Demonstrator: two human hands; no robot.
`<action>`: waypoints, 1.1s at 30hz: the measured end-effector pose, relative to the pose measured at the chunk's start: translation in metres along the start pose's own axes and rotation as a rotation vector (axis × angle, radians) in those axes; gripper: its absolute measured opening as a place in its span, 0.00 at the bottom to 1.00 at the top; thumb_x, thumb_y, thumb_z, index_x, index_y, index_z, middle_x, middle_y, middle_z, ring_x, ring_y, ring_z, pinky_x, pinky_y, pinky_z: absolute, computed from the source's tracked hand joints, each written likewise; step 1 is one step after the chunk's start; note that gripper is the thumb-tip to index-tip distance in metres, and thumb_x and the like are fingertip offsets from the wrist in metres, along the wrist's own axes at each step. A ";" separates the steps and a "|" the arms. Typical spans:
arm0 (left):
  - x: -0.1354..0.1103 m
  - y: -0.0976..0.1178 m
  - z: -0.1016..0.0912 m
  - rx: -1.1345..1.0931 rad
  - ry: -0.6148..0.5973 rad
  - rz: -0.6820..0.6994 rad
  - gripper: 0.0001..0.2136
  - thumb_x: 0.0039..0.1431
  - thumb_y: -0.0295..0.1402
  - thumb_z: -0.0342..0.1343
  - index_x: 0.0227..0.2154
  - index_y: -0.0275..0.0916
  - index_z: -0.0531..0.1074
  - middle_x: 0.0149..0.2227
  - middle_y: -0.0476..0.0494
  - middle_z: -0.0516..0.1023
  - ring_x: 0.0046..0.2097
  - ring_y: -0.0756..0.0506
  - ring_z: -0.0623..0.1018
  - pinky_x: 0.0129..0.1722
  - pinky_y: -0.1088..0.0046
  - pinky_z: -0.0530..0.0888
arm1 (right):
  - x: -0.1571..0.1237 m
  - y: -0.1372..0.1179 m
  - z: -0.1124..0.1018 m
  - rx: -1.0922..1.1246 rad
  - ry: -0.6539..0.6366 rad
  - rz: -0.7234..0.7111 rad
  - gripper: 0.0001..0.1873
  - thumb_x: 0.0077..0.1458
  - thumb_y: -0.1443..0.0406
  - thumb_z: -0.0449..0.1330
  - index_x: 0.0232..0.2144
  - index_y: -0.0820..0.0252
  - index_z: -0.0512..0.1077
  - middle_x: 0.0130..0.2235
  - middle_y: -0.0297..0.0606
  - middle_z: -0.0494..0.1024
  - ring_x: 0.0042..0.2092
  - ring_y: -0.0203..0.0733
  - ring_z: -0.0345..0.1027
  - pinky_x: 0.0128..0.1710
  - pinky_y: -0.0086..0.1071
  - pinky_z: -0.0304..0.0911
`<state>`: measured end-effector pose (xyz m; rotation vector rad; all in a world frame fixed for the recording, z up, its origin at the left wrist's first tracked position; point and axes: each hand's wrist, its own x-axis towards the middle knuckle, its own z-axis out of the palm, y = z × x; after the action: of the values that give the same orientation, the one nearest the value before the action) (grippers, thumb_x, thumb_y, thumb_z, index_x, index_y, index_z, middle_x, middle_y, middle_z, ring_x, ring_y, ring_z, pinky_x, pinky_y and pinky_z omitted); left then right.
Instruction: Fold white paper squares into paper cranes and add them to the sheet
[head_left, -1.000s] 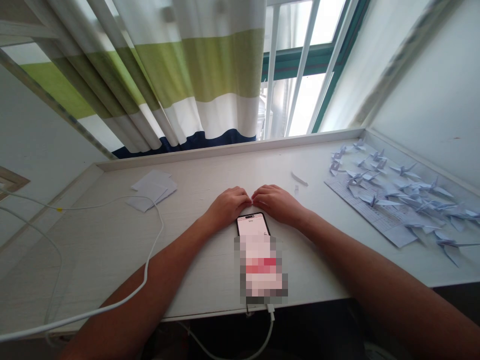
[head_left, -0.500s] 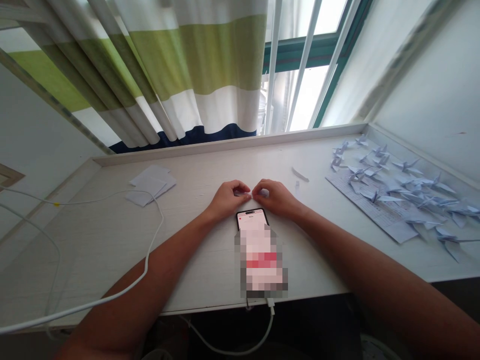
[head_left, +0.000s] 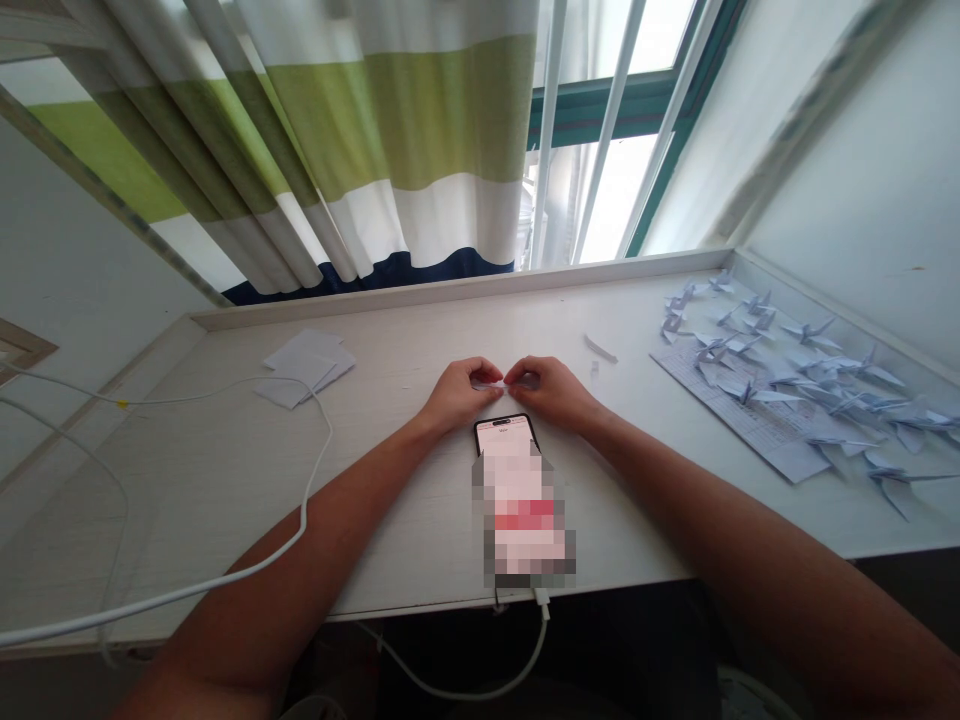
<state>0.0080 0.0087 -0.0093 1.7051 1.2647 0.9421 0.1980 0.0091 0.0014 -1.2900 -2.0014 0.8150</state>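
My left hand [head_left: 459, 393] and my right hand [head_left: 551, 390] meet fingertip to fingertip on the white desk [head_left: 420, 340], just beyond the top of a phone [head_left: 517, 490]. Both hands are closed in a pinch on a small piece of white paper [head_left: 496, 380] between them; most of it is hidden by the fingers. The phone lies flat with its screen lit and a white cable [head_left: 480, 680] plugged in at its near end.
Several folded paper cranes [head_left: 810, 385] lie on a printed sheet [head_left: 757, 425] at the right. A small stack of white paper squares [head_left: 304, 365] lies at the left. A paper strip [head_left: 600, 350] lies past my right hand. A white cord [head_left: 225, 580] crosses my left forearm. Striped curtain and window behind.
My hands have lifted slightly from a flat press on the desk into a fingertip pinch on the small paper. The view has shifted a little.
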 end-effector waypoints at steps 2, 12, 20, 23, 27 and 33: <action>0.000 0.000 0.000 -0.016 0.004 -0.009 0.09 0.47 0.31 0.65 0.33 0.36 0.77 0.35 0.43 0.81 0.39 0.44 0.80 0.44 0.65 0.76 | 0.000 0.001 -0.001 0.042 -0.006 0.019 0.08 0.53 0.72 0.61 0.34 0.61 0.80 0.37 0.40 0.84 0.40 0.42 0.77 0.43 0.33 0.69; 0.000 0.000 -0.003 -0.005 -0.021 -0.017 0.08 0.49 0.32 0.63 0.33 0.36 0.77 0.35 0.43 0.81 0.38 0.44 0.80 0.43 0.66 0.76 | 0.000 0.005 0.000 0.026 -0.039 -0.021 0.06 0.53 0.69 0.65 0.35 0.60 0.80 0.40 0.40 0.82 0.43 0.43 0.76 0.46 0.34 0.69; -0.001 0.000 -0.001 0.070 -0.024 0.053 0.06 0.51 0.31 0.61 0.33 0.37 0.76 0.36 0.43 0.81 0.40 0.44 0.80 0.44 0.66 0.76 | -0.002 0.000 0.001 -0.030 -0.013 -0.030 0.05 0.53 0.70 0.65 0.34 0.61 0.80 0.40 0.41 0.82 0.42 0.43 0.75 0.45 0.34 0.68; -0.003 0.001 0.000 0.108 -0.024 0.068 0.07 0.52 0.31 0.61 0.34 0.37 0.76 0.36 0.43 0.81 0.40 0.44 0.80 0.44 0.66 0.76 | -0.002 -0.001 0.000 0.011 -0.012 0.007 0.04 0.52 0.70 0.65 0.34 0.62 0.80 0.38 0.42 0.83 0.41 0.43 0.76 0.43 0.33 0.69; -0.007 0.002 0.001 0.145 0.015 0.078 0.06 0.54 0.32 0.60 0.35 0.38 0.76 0.37 0.43 0.81 0.40 0.44 0.79 0.44 0.66 0.75 | -0.001 -0.001 -0.002 0.032 -0.019 0.011 0.04 0.53 0.68 0.65 0.33 0.62 0.80 0.37 0.41 0.83 0.40 0.43 0.77 0.42 0.32 0.69; -0.009 0.002 -0.003 0.104 0.001 0.052 0.07 0.56 0.32 0.58 0.36 0.38 0.77 0.37 0.43 0.82 0.40 0.44 0.80 0.44 0.67 0.75 | 0.001 0.004 -0.001 -0.003 -0.012 -0.034 0.04 0.52 0.69 0.66 0.32 0.60 0.81 0.38 0.40 0.83 0.40 0.42 0.77 0.43 0.32 0.70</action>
<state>0.0042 -0.0004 -0.0068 1.8261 1.2949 0.9218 0.2002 0.0112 -0.0010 -1.2526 -2.0295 0.8060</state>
